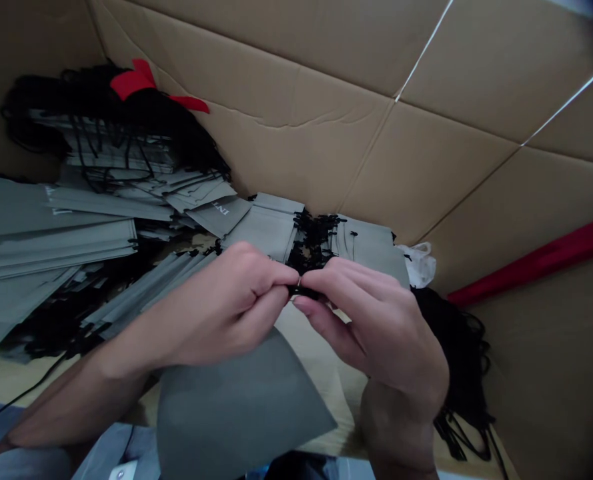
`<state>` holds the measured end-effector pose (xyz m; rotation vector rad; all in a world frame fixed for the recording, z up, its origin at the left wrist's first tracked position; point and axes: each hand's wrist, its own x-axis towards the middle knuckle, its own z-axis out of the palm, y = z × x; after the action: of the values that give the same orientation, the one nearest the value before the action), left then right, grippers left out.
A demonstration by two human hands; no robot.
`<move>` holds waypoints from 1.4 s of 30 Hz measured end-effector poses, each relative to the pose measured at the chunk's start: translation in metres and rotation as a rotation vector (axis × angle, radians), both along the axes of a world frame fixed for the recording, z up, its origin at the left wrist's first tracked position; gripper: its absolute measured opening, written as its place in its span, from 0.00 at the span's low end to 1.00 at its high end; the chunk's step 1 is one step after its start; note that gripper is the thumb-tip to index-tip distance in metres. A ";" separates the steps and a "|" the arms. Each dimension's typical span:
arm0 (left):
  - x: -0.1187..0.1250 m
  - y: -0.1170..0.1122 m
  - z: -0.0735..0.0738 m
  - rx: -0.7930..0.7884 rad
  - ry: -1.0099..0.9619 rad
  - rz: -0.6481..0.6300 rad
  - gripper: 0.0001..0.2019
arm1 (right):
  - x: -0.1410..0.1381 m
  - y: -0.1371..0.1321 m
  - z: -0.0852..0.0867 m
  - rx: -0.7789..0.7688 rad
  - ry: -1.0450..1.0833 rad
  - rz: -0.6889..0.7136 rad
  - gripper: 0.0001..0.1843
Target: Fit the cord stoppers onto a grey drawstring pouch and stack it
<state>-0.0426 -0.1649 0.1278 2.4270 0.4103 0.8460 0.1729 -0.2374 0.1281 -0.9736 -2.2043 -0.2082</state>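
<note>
While both grips pinch together | left hand, right hand | thin black cord | grey bag beneath.

Both hands meet over a flat bag; bag stacks lie left, cardboard wall behind.

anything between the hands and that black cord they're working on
Nothing visible: the fingers of the left hand and right hand already pinch the thin black cord directly, above the flat grey paper bag.
</note>
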 end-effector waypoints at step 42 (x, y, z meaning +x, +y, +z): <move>0.015 0.007 -0.013 0.045 -0.446 -0.113 0.14 | -0.001 0.051 -0.034 -0.366 0.164 0.382 0.33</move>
<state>-0.0274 -0.1575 0.1150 2.1877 0.0842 1.3133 0.1722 -0.1864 0.0943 -0.7016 -2.2650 0.4488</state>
